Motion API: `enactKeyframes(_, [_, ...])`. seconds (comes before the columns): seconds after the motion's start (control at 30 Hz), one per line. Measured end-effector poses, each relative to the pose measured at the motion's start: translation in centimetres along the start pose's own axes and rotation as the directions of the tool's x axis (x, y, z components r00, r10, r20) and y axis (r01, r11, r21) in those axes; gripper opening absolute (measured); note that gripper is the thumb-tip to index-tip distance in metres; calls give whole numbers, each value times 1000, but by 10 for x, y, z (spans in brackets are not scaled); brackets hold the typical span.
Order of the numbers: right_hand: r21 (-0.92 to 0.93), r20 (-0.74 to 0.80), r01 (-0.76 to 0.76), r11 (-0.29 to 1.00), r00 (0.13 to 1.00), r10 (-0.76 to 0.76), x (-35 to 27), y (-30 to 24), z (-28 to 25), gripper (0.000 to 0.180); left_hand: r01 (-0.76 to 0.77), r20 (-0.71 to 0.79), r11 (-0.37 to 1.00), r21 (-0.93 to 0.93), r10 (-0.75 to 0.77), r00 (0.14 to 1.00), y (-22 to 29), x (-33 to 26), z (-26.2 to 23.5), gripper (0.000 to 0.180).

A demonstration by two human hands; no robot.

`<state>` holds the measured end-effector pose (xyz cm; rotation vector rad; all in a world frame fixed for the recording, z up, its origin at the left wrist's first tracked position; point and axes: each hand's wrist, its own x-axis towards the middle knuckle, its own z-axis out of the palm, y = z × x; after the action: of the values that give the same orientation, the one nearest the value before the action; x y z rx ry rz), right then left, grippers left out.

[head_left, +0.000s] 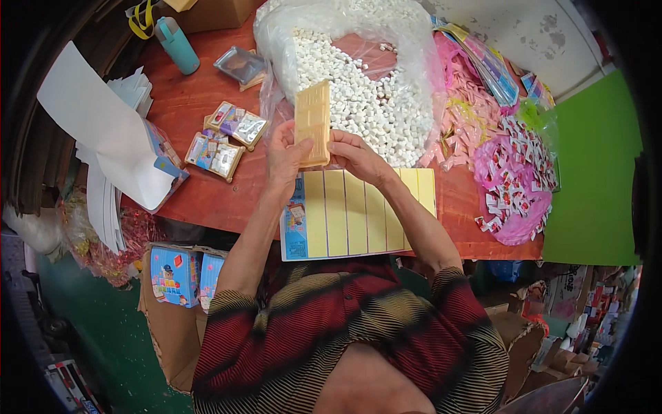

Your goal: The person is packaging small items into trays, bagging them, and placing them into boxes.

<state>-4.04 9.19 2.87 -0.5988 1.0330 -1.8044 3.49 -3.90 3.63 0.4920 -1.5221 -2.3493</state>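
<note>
Both my hands hold up a flat, tan plastic tray point(314, 127) by its lower part, tilted above the table. My left hand point(285, 152) grips its left edge, thumb on the face. At the right edge, my right hand point(356, 153) pinches it with bent fingers. Below the hands lies a yellow sheet point(358, 214) ruled into columns, with a blue printed strip at its left end. Behind the tray, a large clear plastic bag point(276, 41) lies spread, full of small white cube-like pieces point(386, 110).
On the red table point(214, 200) at left are filled small packs point(216, 153), a dark tray point(240, 65), a teal bottle point(178, 47) and curled white sheets point(103, 117). To the right lie pink pieces point(472, 110), small white-and-red packets point(514, 176) and a green board point(593, 172). A carton of blue boxes point(172, 276) stands below.
</note>
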Motion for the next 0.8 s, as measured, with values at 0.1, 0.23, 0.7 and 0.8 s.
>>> enactKeyframes(0.1, [-30,-33,1,1000,999,-2,-3,4,-3,19,-80,-73,997,-4,79,994,-1,0,1,45])
enactKeyframes(0.23, [17,-111,24,1000,994,-22,-6,9,-9,16,-125,-203,987,99,143,969,-5,0,2,48])
enactKeyframes(0.7, [-25,-238,110,994,965,-113,-12,1,11,17,-197,-25,979,-41,196,980,-14,-4,-2,49])
enactKeyframes(0.8, [-437,-287,99,894,927,-243,-13,6,10,15,-260,20,914,312,267,963,-21,-1,-6,46])
